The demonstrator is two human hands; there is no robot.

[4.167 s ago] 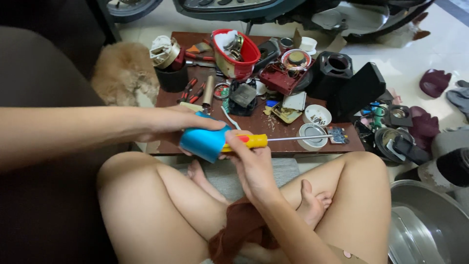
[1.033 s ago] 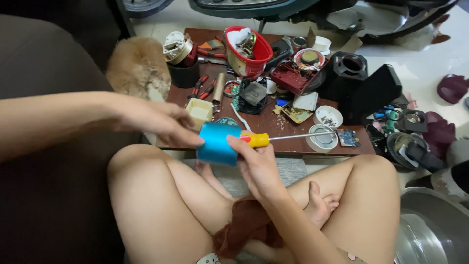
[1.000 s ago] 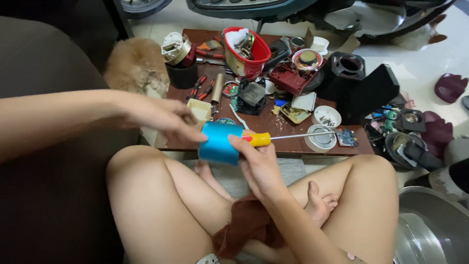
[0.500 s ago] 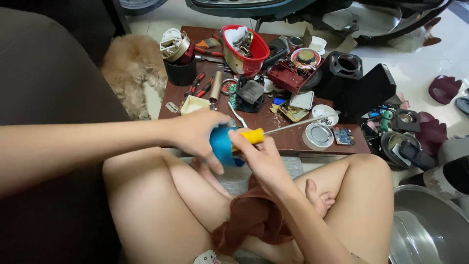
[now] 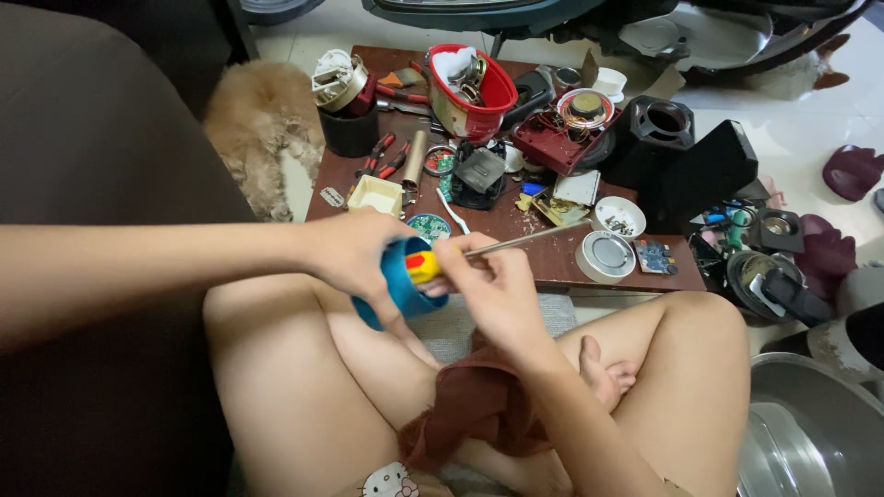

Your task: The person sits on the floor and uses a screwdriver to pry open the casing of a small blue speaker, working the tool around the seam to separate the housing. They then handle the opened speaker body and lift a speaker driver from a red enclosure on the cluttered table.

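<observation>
Nearest us are our crossed bare legs, with a dark red cloth (image 5: 479,410) bunched in the lap. Just above it our two hands meet. Our left hand (image 5: 354,253) wraps round a blue cup (image 5: 398,290), fingers curled over its rim and side, holding it just over the left thigh. Our right hand (image 5: 493,285) is closed round a screwdriver (image 5: 497,247) at its yellow handle, which touches the cup's rim; we cannot tell whether the handle end goes inside.

The screwdriver's long axis runs from the cup up and to the right, its thin metal shaft pointing away from us over the table's near edge toward a round white lid (image 5: 606,255). So the cup lies to the left of the tool, in the left hand, and the tip is the far end, well clear of both hands.

Beyond the hands stands a low brown table (image 5: 552,267) crowded with parts: a small white bowl (image 5: 619,216), a small circuit board (image 5: 652,257), red-handled pliers (image 5: 382,158), a red tub (image 5: 474,92) of oddments. Left of the table a tan furry animal (image 5: 258,129) lies on the floor. Farthest off, black speaker housings (image 5: 681,156) sit at the right.
</observation>
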